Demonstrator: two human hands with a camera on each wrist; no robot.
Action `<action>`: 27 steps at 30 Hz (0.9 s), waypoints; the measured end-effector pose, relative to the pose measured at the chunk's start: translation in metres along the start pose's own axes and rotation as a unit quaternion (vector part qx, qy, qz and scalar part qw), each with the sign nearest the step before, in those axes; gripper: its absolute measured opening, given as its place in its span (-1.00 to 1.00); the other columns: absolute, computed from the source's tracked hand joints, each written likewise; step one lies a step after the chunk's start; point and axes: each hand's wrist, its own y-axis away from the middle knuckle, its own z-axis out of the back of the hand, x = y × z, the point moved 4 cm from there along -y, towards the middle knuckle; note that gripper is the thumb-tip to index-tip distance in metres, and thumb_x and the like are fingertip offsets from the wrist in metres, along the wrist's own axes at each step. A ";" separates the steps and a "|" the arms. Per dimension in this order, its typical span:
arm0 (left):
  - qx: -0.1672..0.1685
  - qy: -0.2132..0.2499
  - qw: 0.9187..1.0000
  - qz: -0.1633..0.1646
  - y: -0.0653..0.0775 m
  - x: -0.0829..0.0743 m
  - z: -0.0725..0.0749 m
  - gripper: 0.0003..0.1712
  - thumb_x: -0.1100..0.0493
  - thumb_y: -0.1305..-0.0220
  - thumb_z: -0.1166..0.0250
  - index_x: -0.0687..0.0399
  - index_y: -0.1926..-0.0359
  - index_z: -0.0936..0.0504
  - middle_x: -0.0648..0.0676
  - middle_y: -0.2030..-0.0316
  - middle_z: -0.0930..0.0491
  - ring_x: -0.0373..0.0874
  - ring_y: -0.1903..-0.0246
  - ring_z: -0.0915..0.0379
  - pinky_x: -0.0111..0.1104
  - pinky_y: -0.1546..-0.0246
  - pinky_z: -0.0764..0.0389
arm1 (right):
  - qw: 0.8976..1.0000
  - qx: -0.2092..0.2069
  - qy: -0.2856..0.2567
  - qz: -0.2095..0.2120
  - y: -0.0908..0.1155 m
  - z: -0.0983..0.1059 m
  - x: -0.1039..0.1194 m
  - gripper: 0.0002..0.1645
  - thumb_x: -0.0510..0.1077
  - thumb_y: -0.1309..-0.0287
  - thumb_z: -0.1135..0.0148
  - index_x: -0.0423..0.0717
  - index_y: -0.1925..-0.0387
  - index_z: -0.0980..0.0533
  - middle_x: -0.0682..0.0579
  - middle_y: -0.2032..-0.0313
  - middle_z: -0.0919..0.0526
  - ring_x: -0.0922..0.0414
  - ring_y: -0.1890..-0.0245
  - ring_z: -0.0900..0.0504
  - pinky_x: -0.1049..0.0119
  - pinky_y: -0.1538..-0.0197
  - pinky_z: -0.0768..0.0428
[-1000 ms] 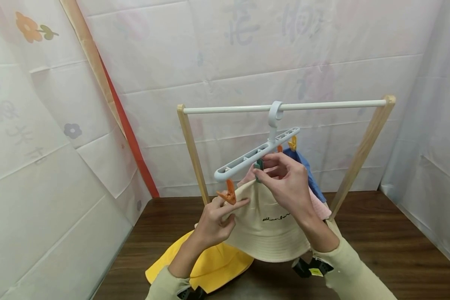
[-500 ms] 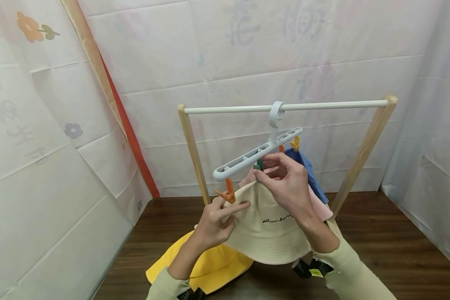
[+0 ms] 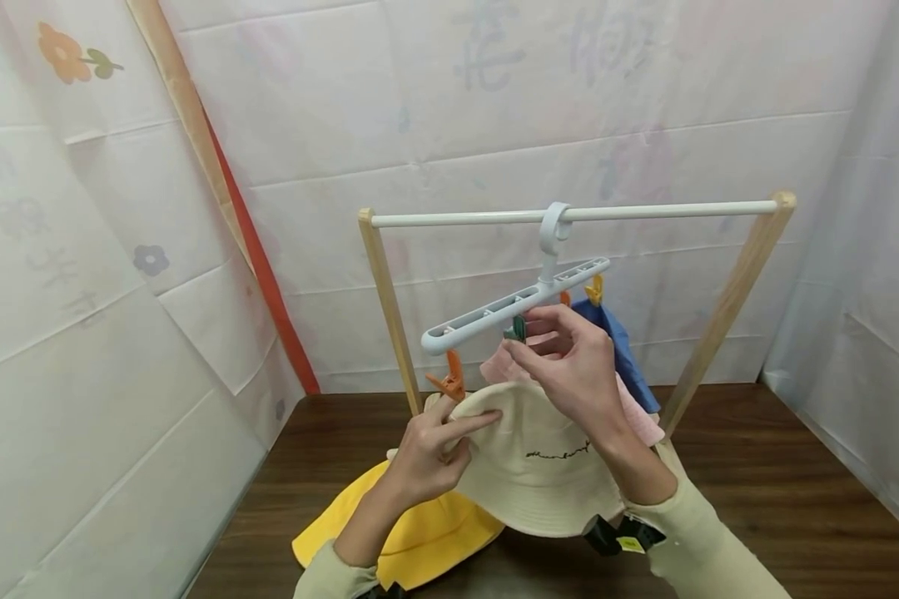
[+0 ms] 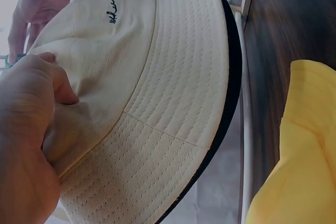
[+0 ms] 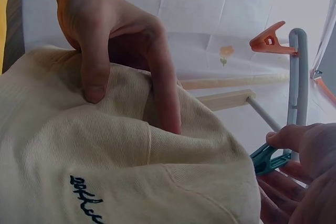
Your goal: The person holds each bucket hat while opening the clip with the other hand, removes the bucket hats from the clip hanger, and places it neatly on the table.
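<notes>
The left hand (image 3: 429, 449) gripped the cream hat (image 3: 532, 482) by its crown, thumb and bent fingers pinching the fabric. The right hand (image 3: 575, 358) pinched the green clip (image 3: 519, 328) under the hanger (image 3: 487, 321) — its fingers nearly closed. The cream hat was held above the table (image 3: 779, 499), below the hanger — partly in front of the yellow hat (image 3: 412, 545).

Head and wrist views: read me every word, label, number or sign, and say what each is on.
No text reads for certain.
Cream hat: black script, too loosely written to read.
Backdrop: large characters, too faint to read.
Black device at the right wrist: yellow label, too small to read.
</notes>
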 end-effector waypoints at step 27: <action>0.013 0.032 0.999 -0.005 0.006 -0.001 0.002 -0.13 0.68 0.13 -0.31 0.06 -0.24 -0.84 0.18 -0.19 -0.72 -0.13 0.18 -0.49 -0.69 0.37 -0.18 | 1.000 -0.017 0.001 0.012 0.000 -0.006 0.007 -0.51 -0.31 -0.14 -0.73 -0.23 -0.10 -0.73 -0.20 0.15 -0.87 0.32 0.36 -0.83 0.42 0.17 -0.81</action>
